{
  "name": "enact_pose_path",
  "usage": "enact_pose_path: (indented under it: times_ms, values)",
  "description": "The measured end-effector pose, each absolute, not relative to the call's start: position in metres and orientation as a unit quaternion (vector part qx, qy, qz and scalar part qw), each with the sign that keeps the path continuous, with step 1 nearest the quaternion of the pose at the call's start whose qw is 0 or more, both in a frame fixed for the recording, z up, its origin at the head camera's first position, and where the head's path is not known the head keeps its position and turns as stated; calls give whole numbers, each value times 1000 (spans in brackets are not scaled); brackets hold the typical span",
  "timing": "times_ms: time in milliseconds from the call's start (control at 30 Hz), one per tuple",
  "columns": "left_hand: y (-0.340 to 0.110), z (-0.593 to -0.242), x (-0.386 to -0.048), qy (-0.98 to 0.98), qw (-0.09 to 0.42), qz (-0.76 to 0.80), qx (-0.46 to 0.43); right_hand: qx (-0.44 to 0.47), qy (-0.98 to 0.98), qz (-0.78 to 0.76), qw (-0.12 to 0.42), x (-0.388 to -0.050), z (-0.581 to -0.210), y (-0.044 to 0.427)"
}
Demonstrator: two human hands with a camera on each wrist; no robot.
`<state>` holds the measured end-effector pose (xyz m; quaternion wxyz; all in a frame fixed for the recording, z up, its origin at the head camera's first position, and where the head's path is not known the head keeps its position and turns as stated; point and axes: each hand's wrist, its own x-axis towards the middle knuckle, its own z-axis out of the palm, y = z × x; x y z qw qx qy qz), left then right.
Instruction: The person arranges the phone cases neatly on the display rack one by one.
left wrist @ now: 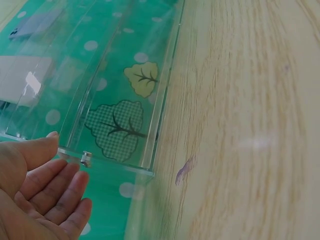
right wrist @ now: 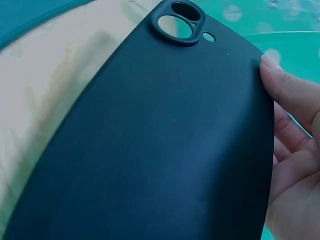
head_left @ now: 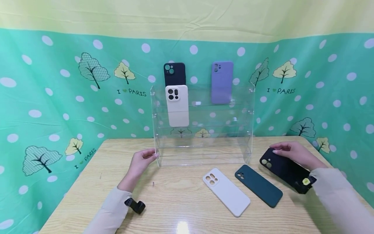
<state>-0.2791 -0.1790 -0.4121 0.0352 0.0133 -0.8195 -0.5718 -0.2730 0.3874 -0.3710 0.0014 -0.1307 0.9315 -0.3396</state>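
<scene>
My right hand [head_left: 296,153] grips a black phone case [head_left: 284,170] by its long edge, thumb on the back face in the right wrist view. The case is tilted, its camera-hole end toward the stand. My left hand [head_left: 139,164] pinches the lower left side panel of a clear acrylic display stand [left wrist: 112,162], thumb and fingers on either side of its edge. On the stand, a dark phone case [head_left: 175,74] stands behind a white phone case [head_left: 179,112] at left. A purple phone case [head_left: 222,83] stands at the upper right.
Flat on the wooden table [head_left: 163,201] lie another white phone case [head_left: 226,193] and a dark green phone case [head_left: 259,186], both between the stand and my right arm. A green polka-dot curtain [head_left: 49,130] hangs behind and at both sides.
</scene>
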Motion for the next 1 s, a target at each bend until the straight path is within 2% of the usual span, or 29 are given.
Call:
enact_pose_path:
  times_ms: [333,600,767,1000]
  values:
    - [-179,-412,-279,-818,33,-574,14,-89,912,-400,-25,-266,-314,385]
    - [-180,-410,-277,-818,31,-574,18,-66,905,-414,-72,-266,-270,362]
    - [-181,-410,-276,-817,31,-575,22,-62,838,-534,-91,-270,-252,336]
    - [-180,-410,-277,-815,30,-579,16,-104,672,-723,-121,-281,-233,301]
